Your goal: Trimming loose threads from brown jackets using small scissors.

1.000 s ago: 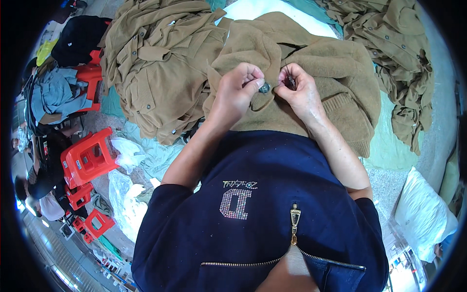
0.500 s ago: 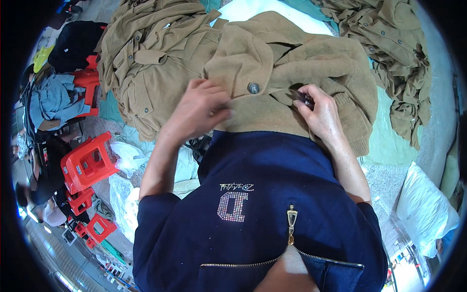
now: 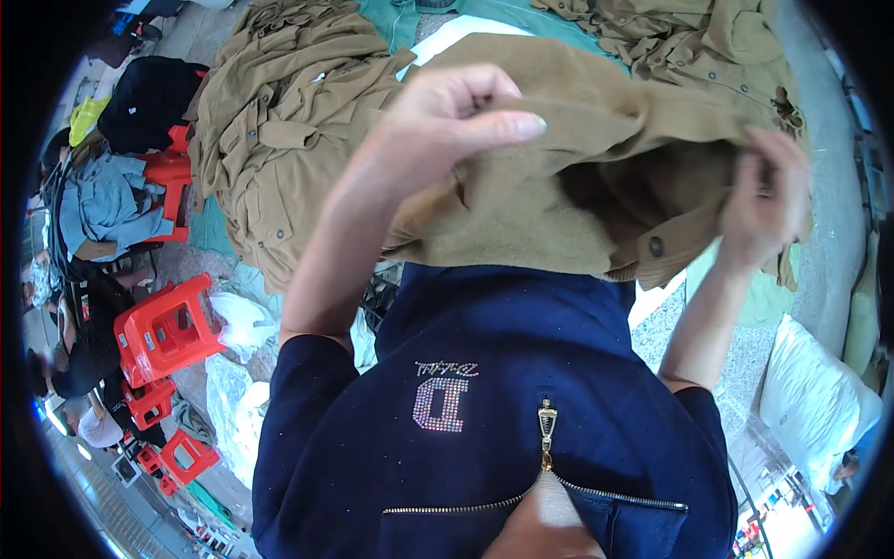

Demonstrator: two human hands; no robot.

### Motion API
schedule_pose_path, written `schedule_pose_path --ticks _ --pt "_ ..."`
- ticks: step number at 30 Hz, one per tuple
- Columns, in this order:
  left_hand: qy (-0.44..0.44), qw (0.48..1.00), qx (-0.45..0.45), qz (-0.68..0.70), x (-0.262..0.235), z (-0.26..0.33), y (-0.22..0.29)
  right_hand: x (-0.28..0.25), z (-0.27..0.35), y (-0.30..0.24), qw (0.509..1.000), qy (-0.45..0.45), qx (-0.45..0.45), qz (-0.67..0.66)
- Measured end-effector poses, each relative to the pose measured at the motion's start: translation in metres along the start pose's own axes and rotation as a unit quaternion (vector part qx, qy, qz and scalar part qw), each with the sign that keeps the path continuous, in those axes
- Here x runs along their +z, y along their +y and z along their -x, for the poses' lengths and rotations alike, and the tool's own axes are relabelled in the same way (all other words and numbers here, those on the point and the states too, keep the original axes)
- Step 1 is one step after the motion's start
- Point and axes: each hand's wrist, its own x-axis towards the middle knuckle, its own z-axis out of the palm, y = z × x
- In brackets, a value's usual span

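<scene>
A tan knitted cardigan (image 3: pixel 531 219) lies across my lap, lifted and spread between my two hands. My left hand (image 3: pixel 447 121) is closed on its upper fold, the thumb stretched along the cloth. On the far right, my blurred right hand (image 3: pixel 768 191) grips the cardigan's edge. A small dark tool (image 3: pixel 766 177) shows between the right fingers, too smeared to make out its kind. Between the hands the cardigan gapes, baring a dark, shadowed inside. A dark round button (image 3: pixel 656 247) sits on its near band, left of my right hand.
Heaped tan buttoned garments (image 3: pixel 279 149) lie to the left, with more tan garments (image 3: pixel 708 47) at the far right. Red plastic stools (image 3: pixel 168 326) stand on the left beside clear plastic bags (image 3: pixel 233 382). A white stuffed sack (image 3: pixel 810 401) rests at the right.
Both hands have risen and moved apart, the left up and rightward, the right out to the right. The cardigan, flat before, is lifted and turned, its inside showing.
</scene>
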Motion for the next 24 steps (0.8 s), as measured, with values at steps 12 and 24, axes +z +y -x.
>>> schedule_pose_path --ticks 12,24 --pt "0.017 0.999 0.008 -0.039 0.023 -0.004 -0.037 0.052 0.042 -0.077 0.939 -0.175 -0.069 -0.288" --pt "0.003 0.953 0.16 -0.256 0.014 0.003 -0.038 0.068 0.039 -0.08 0.827 -0.324 0.179 -0.423"
